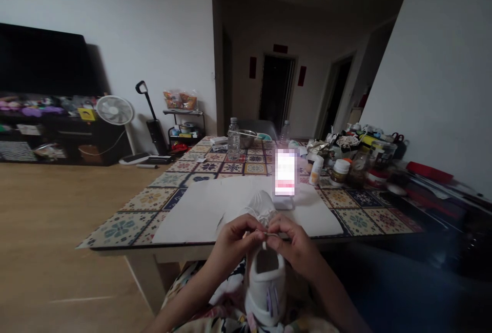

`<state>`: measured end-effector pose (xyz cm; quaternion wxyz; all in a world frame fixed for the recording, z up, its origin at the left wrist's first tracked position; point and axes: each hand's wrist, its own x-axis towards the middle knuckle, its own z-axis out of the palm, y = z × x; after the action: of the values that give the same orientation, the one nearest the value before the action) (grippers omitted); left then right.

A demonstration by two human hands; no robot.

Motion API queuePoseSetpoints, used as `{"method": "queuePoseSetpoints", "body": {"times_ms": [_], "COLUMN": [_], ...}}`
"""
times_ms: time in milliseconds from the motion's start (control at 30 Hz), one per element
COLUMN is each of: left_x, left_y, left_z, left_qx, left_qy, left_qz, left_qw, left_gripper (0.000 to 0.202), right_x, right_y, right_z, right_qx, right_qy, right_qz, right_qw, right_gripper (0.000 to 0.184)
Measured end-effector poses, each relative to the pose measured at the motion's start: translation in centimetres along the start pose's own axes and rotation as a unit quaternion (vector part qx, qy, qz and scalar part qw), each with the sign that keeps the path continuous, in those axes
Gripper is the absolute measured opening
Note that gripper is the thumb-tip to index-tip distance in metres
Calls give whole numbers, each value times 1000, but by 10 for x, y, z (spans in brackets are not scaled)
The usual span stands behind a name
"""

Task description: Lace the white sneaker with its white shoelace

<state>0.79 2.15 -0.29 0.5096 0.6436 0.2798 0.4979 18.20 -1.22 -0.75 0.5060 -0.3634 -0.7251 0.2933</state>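
A white sneaker (265, 292) rests at my lap, heel toward me, with purple detail on its heel. Beyond my fingers, a white laced toe section (257, 204) shows over the table's edge; it looks like the front of the same sneaker, though my hands cover the join. My left hand (240, 238) pinches a thin white shoelace (272, 234) above the shoe opening. Close against it, my right hand (294, 241) also pinches the lace between thumb and fingers. The fingertips of both hands nearly meet.
A white sheet (192, 210) covers the near part of the patterned table (154, 197). A phone with a bright screen (285, 171) stands ahead. Behind are a water bottle (233, 141) and a metal bowl (248, 139). Jars (340, 173) and clutter crowd the right.
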Motion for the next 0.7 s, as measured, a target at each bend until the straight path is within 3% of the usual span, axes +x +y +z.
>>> {"method": "queuePoseSetpoints", "body": {"times_ms": [67, 167, 300, 400, 467, 600, 700], "left_x": [0, 0, 2, 5, 7, 12, 19], "left_y": [-1, -1, -4, -6, -6, -4, -10], "left_z": [1, 3, 6, 5, 2, -6, -10], "left_qx": [-5, -41, -87, -90, -95, -67, -18], "left_qy": [6, 1, -20, -32, -42, -62, -23], "left_qz": [-6, -44, -87, -109, -121, -117, -96], "left_qw": [1000, 998, 992, 989, 987, 989, 995], "left_gripper": [37, 47, 54, 55, 55, 48, 46], "right_x": [-1, -2, -3, -3, -3, -1, -2], "right_y": [-2, -5, -12, -17, -18, -18, -15], "right_z": [-1, 0, 2, 2, -1, -9, -13], "right_qx": [-23, -131, -293, -345, -329, -211, -125], "right_qy": [-6, 52, 78, 87, 73, 20, -14], "right_qz": [-19, -92, -226, -277, -291, -302, -284], "right_qw": [1000, 986, 926, 893, 896, 930, 951], "right_gripper": [5, 19, 20, 12, 11, 11, 17]}}
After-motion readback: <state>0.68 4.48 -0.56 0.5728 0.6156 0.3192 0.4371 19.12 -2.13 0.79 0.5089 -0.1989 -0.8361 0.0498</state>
